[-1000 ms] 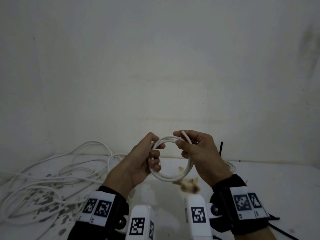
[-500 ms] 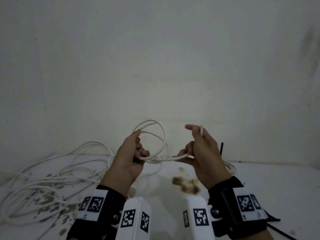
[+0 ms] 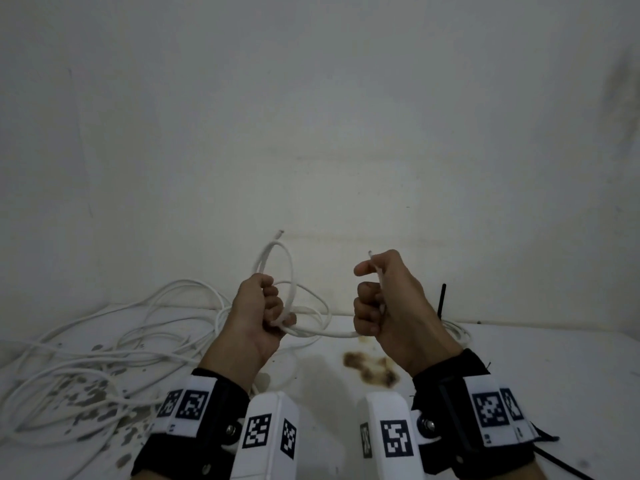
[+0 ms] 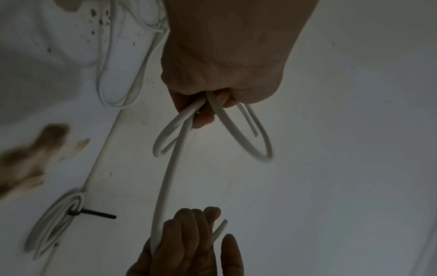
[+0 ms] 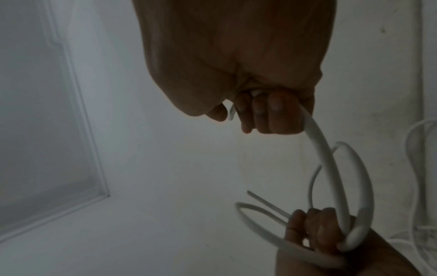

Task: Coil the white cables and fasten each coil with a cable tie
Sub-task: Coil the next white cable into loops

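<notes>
Coiling step: left hand point(image 3: 258, 315) fisted round loose loops of white cable point(image 3: 313, 332), right hand point(image 3: 388, 303) gripping its free end, both above the bench point(image 3: 554, 368) stain; next, wrap that end into the coil, then fetch a tie.

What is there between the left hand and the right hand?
One stretch of the white cable runs from the left hand to the right hand, in the air above the table. The head view shows it.
</notes>
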Tool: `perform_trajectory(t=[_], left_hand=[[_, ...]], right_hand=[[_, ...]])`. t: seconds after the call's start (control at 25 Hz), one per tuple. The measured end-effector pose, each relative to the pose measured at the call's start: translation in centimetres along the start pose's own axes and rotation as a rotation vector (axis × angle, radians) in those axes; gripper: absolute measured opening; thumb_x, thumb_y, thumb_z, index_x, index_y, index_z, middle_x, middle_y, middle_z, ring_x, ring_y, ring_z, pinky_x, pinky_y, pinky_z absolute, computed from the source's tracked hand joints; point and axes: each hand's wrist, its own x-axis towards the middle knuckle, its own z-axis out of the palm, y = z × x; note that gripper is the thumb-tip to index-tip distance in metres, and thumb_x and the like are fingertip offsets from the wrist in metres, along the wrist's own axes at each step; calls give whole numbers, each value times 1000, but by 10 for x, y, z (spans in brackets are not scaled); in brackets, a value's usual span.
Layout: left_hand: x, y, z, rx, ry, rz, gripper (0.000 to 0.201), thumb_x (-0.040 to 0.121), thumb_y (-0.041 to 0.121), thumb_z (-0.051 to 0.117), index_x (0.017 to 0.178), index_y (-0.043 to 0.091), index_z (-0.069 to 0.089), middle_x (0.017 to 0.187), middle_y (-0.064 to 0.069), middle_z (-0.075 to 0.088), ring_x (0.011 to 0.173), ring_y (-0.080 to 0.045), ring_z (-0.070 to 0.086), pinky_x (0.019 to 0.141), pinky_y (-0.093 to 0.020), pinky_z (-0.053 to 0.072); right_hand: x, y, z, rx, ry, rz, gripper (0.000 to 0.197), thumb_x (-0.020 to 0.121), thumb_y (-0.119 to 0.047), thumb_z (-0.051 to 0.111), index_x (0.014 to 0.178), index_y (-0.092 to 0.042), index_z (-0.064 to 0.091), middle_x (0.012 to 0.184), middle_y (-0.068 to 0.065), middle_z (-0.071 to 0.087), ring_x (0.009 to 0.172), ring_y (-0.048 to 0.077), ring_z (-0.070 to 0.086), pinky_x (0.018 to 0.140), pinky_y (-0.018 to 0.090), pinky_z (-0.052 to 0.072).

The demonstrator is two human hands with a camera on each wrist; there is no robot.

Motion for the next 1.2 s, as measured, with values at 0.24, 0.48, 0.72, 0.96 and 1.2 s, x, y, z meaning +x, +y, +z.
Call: perform_trajectory(t=[0.24,0.48,0.72,0.96,1.2], left_hand=[[-8,3,0,73,-58,-45,54,75,65,59,54,19,39,46,8,24,35,-8,15,36,-17,19],[-9,-5,11,218,100,200,38,92,45,64,74,17,45,48,6,23,34,-8,19,35,-18,20],[-11,-3,9,533,10,203,35,94,40,63,73,16,47,55,1,27,37,-10,23,36,-21,23],[-28,12,8,744,-225,141,37,96,33,61,68,18,42,45,7,26,37,-7,19,37,-19,17],[-29,14,13,499,-207,163,37,88,36,56,59,21,38,51,6,17,40,-10,12,38,-20,13]], right_hand=[[9,2,4,84,100,-82,18,97,-11,33,93,-10,50,57,-1,33,45,13,30,42,23,28],[5,11,-1,-259,100,-380,25,103,-10,45,105,-19,68,68,5,51,50,16,51,56,30,49],[10,35,6,-878,160,-943,26,101,-13,49,121,-20,66,96,-2,62,88,9,53,75,12,41],[19,63,-3,-1344,79,-1016,36,91,1,51,123,-15,52,127,5,61,125,26,54,114,61,31],[20,58,-2,-1076,5,-932,39,99,-22,27,133,-18,46,83,2,64,63,18,57,57,36,51]])
